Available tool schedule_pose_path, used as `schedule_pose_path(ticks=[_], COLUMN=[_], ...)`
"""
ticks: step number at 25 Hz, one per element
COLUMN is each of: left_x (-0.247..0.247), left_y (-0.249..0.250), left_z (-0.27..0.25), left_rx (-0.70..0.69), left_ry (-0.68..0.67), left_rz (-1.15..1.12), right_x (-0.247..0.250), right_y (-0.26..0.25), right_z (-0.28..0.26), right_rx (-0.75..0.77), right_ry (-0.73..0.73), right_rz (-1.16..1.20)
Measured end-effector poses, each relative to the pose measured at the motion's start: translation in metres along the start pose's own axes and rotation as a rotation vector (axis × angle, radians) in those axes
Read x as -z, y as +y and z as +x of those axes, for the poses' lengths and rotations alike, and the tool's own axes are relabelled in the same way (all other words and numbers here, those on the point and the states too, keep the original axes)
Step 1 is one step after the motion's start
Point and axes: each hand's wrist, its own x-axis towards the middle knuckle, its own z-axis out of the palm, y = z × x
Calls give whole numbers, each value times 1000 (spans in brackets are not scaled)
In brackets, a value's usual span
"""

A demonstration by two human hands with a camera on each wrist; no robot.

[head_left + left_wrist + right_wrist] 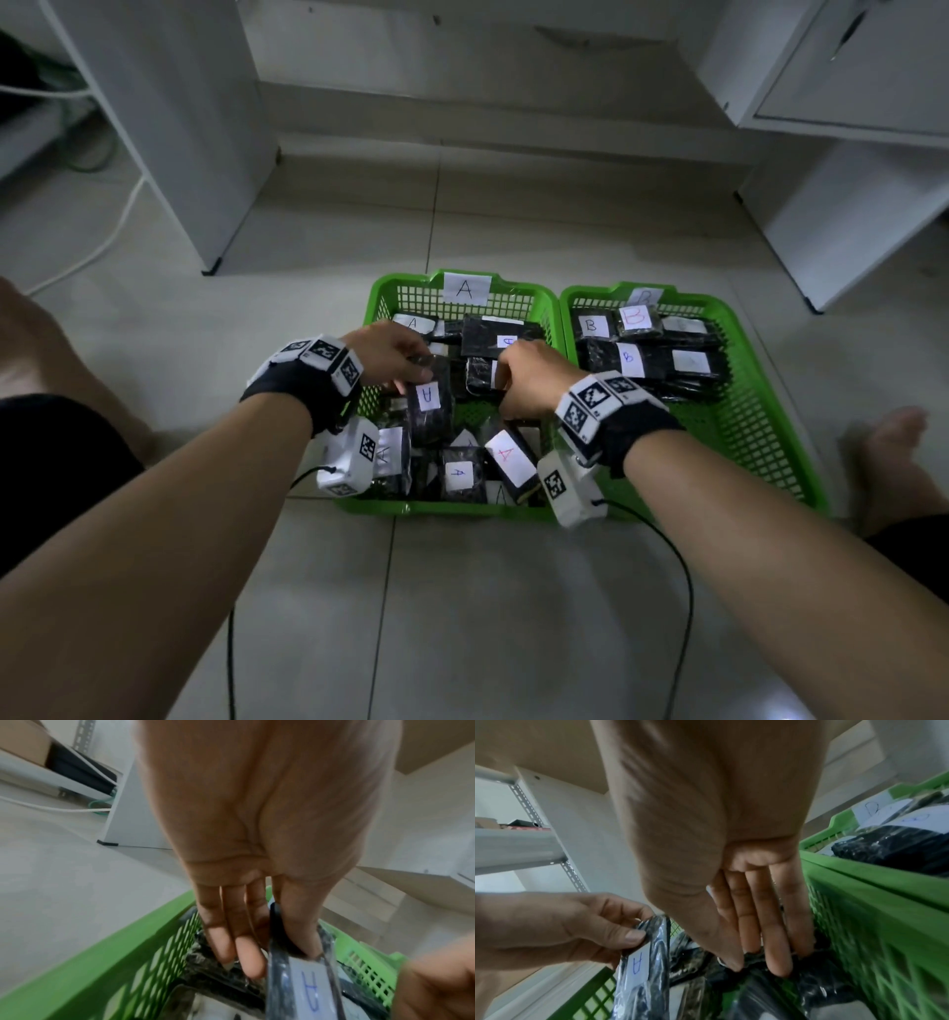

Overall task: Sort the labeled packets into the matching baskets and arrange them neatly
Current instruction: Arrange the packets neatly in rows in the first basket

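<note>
A pale tiled floor point(513, 616) carries two green baskets point(760, 426) side by side (rims touching).

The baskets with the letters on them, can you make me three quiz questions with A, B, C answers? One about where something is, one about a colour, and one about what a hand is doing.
1. Where is the left hand?
A. Over the basket tagged A
B. Over the basket tagged B
C. On the floor

2. What colour are both baskets?
A. Blue
B. Green
C. Red

3. What is the left hand doing?
A. Lying flat and empty
B. Pointing at the wall
C. Pinching a black packet labelled A

Answers:
1. A: the head view shows it above the basket whose tag reads A.
2. B: their mesh walls and rims are bright green.
3. C: the right wrist view shows thumb and fingers pinching the packet's top, while the right hand reaches among other packets.
</note>
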Motion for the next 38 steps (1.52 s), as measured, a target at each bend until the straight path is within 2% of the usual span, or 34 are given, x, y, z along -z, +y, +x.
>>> schedule_pose_path(ticks=[5,9,14,17,21,25,27,29,31,34,38], left_x=[0,0,13,15,16,11,11,14,20,25,18], left_y=[-3,1,-2,-10,-12,-5,-4,-4,-5,-9,-16], left_z=[2,1,6,10,12,16,20,25,30,36,45], left_rx=[24,92,125,111,130,123,134,119,114,136,136], left_ry=[63,191,297,463,645,665,645,643,649,669,657], left_rz=[-64,-218,-367,-453,-478,-555,-508,-379,-313,-329,-390], right_x=[-18,-34,-24,-26,-32,-30,-23,-6,17,38,33], right_y=[3,6,6,8,7,-3,-6,-2,9,23,21], right_z=[-3,-2,6,5,1,1,4,12,25,47,81], right_rx=[-27,30,-14,-5,75,114,102,51,42,56,111], right_ry=[-184,-123,-125,-194,-118,-119,-92,-59,69,316,372], right_rz=[-148,-230,-59,-62,-182,-270,-212,-15,77,26,-164])
